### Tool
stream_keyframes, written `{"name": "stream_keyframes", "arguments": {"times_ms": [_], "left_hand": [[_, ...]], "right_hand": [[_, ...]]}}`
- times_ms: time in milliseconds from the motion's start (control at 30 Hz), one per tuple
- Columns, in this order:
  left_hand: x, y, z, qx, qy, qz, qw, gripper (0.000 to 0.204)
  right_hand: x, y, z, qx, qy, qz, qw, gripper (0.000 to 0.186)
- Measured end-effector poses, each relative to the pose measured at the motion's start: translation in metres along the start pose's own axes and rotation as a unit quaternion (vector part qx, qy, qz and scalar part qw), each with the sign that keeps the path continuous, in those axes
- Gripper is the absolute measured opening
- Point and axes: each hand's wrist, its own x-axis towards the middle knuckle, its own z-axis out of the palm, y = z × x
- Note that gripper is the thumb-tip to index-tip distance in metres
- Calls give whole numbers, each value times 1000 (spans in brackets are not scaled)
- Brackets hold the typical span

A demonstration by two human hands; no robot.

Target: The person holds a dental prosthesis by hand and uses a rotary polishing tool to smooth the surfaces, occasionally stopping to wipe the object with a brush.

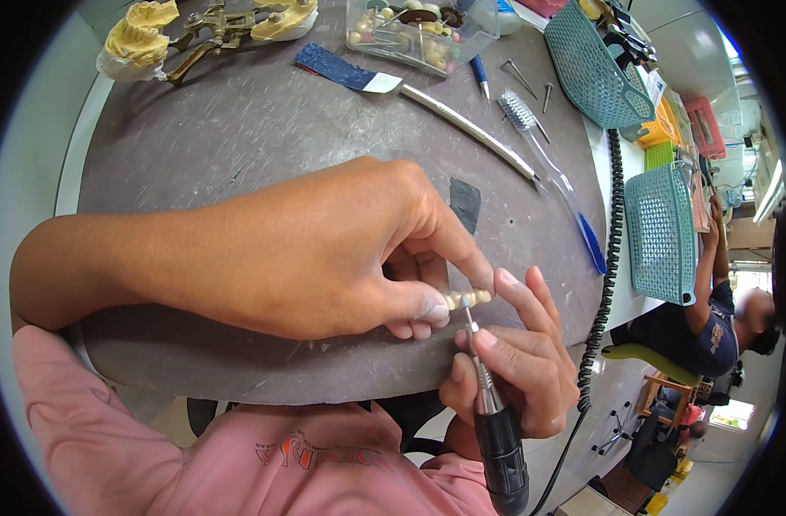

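Observation:
My left hand (367, 249) reaches across the grey worktop and pinches a short dental bridge (481, 297), a row of cream tooth-shaped crowns, between thumb and forefinger. In my right hand (535, 370) is a rotary handpiece (501, 456) with a black grip and a metal nose, held like a pen. Its small tip meets the side of the bridge facing me, or lies just in front of it; contact is too fine to tell. My right forefinger reaches up beside the bridge's right end. Both hands are above the near part of the worktop.
Beyond my hands lie a dark patch (465, 205), a toothbrush (556, 168), a white-handled tool (470, 127) and a blue abrasive strip (341, 69). Farther back stand plaster casts on an articulator (211, 33) and a clear box (384, 52). Coiled cord (615, 215), baskets (660, 224) and another person (711, 301) are right.

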Motion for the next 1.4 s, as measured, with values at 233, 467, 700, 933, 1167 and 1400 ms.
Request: {"name": "stream_keyframes", "arguments": {"times_ms": [233,467,700,933,1167,1400], "left_hand": [[0,0,0,4,-2,-4,1000,37],[0,1,0,5,-1,-2,1000,35],[-2,0,1,11,15,2,1000,34],[-1,1,0,36,10,5,999,34],[-1,-1,1,25,10,11,1000,33],[0,-3,1,15,13,9,1000,34]], "right_hand": [[1,0,-2,8,-1,8,1000,14],[0,5,-5,39,2,3,999,17],[2,2,-2,14,-11,3,1000,18],[1,6,-4,16,-17,-19,1000,19],[-1,8,-5,37,-3,-15,999,20],[0,8,-6,13,-25,-23,999,20]]}}
